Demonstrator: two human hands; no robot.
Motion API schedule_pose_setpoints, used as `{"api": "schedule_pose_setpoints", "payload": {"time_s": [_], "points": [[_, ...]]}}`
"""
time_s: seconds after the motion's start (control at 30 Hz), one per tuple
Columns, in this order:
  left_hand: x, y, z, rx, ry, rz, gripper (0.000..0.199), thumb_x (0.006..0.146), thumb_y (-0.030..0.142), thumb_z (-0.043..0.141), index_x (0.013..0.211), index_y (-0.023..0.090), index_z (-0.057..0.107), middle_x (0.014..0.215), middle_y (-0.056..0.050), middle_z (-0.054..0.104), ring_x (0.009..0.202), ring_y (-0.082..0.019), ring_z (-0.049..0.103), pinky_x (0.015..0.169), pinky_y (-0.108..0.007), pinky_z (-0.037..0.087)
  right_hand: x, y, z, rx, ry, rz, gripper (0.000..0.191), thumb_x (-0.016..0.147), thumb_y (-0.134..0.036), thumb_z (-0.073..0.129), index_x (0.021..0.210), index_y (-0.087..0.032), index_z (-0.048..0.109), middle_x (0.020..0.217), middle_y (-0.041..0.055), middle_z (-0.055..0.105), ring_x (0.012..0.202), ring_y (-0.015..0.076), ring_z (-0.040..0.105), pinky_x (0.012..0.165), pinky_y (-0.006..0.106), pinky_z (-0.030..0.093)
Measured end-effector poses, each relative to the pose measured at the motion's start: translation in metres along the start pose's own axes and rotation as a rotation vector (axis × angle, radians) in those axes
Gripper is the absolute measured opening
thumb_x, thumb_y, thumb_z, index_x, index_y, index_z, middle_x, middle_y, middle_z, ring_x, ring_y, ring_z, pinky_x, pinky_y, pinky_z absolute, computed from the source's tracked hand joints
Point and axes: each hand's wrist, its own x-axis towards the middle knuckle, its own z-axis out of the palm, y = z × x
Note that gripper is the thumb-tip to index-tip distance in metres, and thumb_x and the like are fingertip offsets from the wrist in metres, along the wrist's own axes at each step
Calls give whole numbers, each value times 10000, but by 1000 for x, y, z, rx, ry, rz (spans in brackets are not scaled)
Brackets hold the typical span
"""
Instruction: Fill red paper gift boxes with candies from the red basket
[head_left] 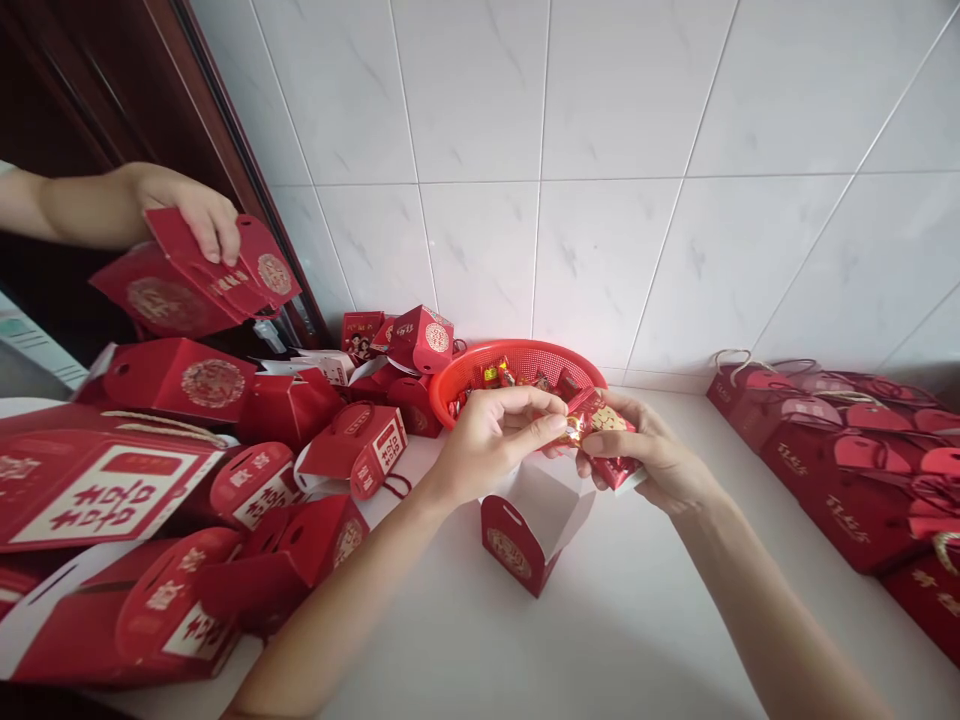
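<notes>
Both my hands are raised over an open red gift box (510, 545) with a white inside, which stands on the white tabletop. My left hand (499, 435) pinches a small candy in a shiny gold-and-red wrapper (574, 430) between thumb and fingers. In my right hand (649, 450) are several red-and-gold wrapped sweets (609, 422), with the thumb pressed on top. My fingers partly cover the wrappers. Just behind my hands is a red plastic basket (525, 348) with wrapped candies (491, 373) in it.
Many red boxes (352, 440) crowd the table's left side. Another person's hand (199, 215) holds folded red boxes (217, 275) above them. Rows of red boxes with cord handles (810, 480) line the right side. A tiled wall (480, 240) closes off the back.
</notes>
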Motion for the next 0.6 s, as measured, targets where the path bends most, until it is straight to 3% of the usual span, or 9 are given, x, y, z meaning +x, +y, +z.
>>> {"api": "schedule_pose_setpoints", "payload": {"time_s": [0.43, 0.5, 0.6], "points": [[0, -2, -10, 59, -77, -49, 241, 847, 365, 751, 913, 134, 770, 863, -78, 769, 804, -208, 740, 776, -331, 625, 2, 2, -5, -61, -30, -35, 296, 654, -218, 829, 905, -180, 676, 712, 25, 717, 544, 142, 644, 442, 210, 467], [1, -1, -12, 86, -53, -34, 246, 850, 376, 741, 905, 137, 766, 854, -70, 759, 777, -195, 725, 733, -314, 619, 3, 3, -4, -62, 6, -34, 311, 656, -257, 846, 900, -182, 668, 725, 21, 706, 568, 147, 649, 467, 222, 483], [3, 2, -16, 160, 76, 11, 231, 855, 378, 716, 891, 153, 751, 803, -29, 722, 637, -126, 646, 630, -254, 569, 5, 8, 0, -100, 89, -55, 371, 709, -370, 845, 979, -196, 660, 799, 20, 699, 661, 167, 669, 569, 265, 531]]}}
